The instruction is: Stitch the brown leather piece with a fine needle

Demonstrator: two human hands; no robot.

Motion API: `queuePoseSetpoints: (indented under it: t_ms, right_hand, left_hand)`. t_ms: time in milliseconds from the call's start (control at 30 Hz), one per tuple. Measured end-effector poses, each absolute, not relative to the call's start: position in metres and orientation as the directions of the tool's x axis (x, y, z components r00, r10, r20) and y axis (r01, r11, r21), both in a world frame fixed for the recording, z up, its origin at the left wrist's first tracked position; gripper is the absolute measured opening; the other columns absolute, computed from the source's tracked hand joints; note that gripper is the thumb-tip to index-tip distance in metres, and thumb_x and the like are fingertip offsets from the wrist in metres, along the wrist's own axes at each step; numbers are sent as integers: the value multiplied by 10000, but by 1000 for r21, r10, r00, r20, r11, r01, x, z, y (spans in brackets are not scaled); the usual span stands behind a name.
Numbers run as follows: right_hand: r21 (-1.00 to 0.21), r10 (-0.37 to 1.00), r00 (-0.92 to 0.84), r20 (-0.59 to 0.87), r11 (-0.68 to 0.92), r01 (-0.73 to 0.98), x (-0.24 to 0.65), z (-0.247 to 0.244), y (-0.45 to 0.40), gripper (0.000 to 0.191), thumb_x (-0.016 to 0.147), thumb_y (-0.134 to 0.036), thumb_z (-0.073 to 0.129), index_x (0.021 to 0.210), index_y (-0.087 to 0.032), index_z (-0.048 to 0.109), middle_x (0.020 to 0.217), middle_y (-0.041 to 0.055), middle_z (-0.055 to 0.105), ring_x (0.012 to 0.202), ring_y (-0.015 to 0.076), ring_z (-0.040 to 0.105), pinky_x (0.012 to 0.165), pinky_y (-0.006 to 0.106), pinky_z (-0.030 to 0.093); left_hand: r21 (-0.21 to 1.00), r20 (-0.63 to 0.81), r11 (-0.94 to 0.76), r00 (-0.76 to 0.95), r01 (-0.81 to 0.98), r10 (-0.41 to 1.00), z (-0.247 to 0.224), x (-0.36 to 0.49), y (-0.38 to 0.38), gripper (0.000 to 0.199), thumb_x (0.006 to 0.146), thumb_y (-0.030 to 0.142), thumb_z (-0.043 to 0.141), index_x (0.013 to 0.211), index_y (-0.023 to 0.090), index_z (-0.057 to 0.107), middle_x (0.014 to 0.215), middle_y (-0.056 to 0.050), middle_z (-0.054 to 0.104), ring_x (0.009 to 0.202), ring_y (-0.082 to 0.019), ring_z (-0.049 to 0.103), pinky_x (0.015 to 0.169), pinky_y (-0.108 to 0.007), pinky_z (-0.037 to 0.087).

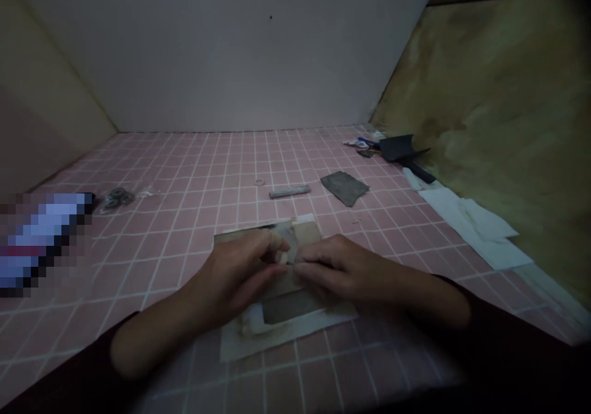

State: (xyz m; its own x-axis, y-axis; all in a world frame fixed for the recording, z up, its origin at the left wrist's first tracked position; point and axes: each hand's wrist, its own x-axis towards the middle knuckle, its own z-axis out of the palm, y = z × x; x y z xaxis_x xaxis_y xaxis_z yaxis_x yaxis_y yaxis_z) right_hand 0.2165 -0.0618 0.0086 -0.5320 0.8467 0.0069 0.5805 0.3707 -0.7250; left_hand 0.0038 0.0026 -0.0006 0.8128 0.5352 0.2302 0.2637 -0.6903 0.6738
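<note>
My left hand (pixel 244 269) and my right hand (pixel 330 266) meet fingertip to fingertip over a stained pale sheet (pixel 235 343) that lies on the pink checked cloth. The left fingers are bent round a small pale piece (pixel 282 256), possibly a ring, at their tips. My right fingers are pressed together beside it; what they hold, if anything, is hidden. Under the hands, a brownish flat piece and a dark grey rectangle (pixel 293 306) lie on the sheet.
Beyond the hands lie a grey rod (pixel 290 191), a pale ring (pixel 260 182) and a dark grey sandpaper-like piece (pixel 345 188). A black scoop (pixel 399 149) and white paper (pixel 484 226) are at right. A bag of dark rings (pixel 118 197) and a pixelated device (pixel 44 235) lie left.
</note>
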Motion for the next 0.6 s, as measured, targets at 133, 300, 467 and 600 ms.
queuePoseSetpoints:
  t_ms: [133, 300, 467, 600]
  right_hand:
    - [-623, 865, -490, 108, 443, 645, 216, 4, -63, 228, 927, -190, 428, 707, -162, 484, 636, -32, 472, 581, 86, 442, 566, 218, 322]
    - [-373, 861, -463, 212, 509, 776, 213, -7, -67, 134, 854, -105, 410, 853, -155, 535, 753, 15, 524, 655, 125, 461, 577, 248, 312]
    - [-655, 860, -498, 112, 441, 614, 215, 6, -64, 230, 932, -171, 428, 711, -164, 493, 619, -45, 455, 566, 79, 428, 556, 210, 314]
    - [-691, 852, -522, 48, 406, 598, 216, 8, -64, 272, 940, -187, 432, 673, -161, 477, 611, -42, 465, 562, 74, 434, 549, 203, 319]
  left_hand:
    - [727, 208, -639, 806, 251, 554, 4, 4, 4, 131, 899, 278, 536, 978, 174, 545, 790, 6, 597, 713, -113, 571, 637, -215, 436]
    - [808, 104, -517, 795, 283, 597, 6, 6, 3, 165, 910, 330, 510, 913, 170, 550, 696, 25, 555, 622, -96, 529, 527, -185, 389]
    - [707, 241, -661, 794, 250, 558, 1, 4, 3, 138, 891, 263, 545, 991, 167, 543, 824, 1, 596, 742, -112, 573, 661, -219, 435]
    - [702, 241, -671, 807, 239, 539, 1, 3, 3, 136, 889, 256, 555, 994, 169, 540, 830, 1, 604, 751, -110, 582, 671, -216, 439]
